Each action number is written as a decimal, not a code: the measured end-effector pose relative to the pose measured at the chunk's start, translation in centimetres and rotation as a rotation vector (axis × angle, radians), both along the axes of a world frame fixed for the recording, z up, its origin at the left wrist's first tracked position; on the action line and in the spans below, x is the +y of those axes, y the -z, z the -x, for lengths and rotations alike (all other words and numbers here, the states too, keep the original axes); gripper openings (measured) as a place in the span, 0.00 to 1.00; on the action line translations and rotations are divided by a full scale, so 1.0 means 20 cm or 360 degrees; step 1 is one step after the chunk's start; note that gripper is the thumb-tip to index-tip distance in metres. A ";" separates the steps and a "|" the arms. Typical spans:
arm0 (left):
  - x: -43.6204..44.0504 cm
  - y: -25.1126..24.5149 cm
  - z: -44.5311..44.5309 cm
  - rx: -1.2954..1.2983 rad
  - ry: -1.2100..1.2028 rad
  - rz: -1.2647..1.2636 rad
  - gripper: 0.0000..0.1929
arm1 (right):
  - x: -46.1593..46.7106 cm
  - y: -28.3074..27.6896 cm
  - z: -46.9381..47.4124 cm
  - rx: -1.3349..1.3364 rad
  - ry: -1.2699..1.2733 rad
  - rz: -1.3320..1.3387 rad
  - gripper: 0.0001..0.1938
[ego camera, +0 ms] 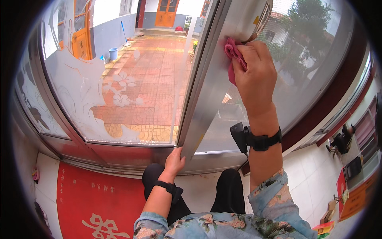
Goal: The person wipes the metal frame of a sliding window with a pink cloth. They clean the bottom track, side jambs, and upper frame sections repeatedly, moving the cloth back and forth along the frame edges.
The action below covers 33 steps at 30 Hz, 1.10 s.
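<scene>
My right hand (256,71) grips a bunched pink cloth (234,56) and presses it against the metal door frame (206,110). Just above the cloth is a rounded shiny fitting (253,21) with a yellow warning sticker beside it. Lower down, my left hand (174,162) holds the frame's edge near the bottom corner of a glass pane (143,98); its fingertips are partly hidden. White frosted flower patterns decorate this pane. To the right of the frame, a second pane (298,62) reflects a tree and buildings.
A red mat (98,197) with pale characters lies on the tiled floor at lower left. Beyond the glass, a blue bucket (113,53) and a mop (124,34) stand in a paved courtyard. Black straps with devices circle both wrists. Indoors at right is an orange cabinet (358,197).
</scene>
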<state>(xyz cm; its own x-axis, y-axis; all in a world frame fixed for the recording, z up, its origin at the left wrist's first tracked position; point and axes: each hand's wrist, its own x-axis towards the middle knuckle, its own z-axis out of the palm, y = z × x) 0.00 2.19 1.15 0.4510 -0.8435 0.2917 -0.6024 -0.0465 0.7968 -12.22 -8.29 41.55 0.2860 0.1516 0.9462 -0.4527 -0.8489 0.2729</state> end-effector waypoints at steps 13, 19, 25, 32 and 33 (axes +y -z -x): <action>0.01 -0.03 0.01 0.0053 0.0012 -0.0092 0.26 | 0.02 0.20 0.05 0.0126 -0.0039 -0.0301 0.13; 0.01 -0.03 0.01 0.0059 0.0019 -0.0086 0.25 | 0.02 0.37 0.08 0.0214 -0.0101 -0.0405 0.13; -0.03 -0.01 0.00 0.0128 -0.0055 0.0013 0.20 | 0.02 0.31 0.11 0.0184 -0.0135 -0.0292 0.13; -0.02 -0.02 0.00 0.0089 -0.0052 0.0116 0.19 | -0.04 0.03 -0.01 -0.0273 -0.0357 -0.0574 0.18; -0.01 -0.03 0.00 0.0105 -0.0049 0.0080 0.19 | -0.05 0.02 -0.02 -0.0286 -0.0317 -0.0655 0.18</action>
<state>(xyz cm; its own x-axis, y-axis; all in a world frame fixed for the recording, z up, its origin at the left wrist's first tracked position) 0.02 1.90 1.68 0.4961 -0.8140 0.3021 -0.5473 -0.0230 0.8366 -11.79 -9.21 41.09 0.1163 -0.2097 0.9708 -0.2796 -0.9448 -0.1706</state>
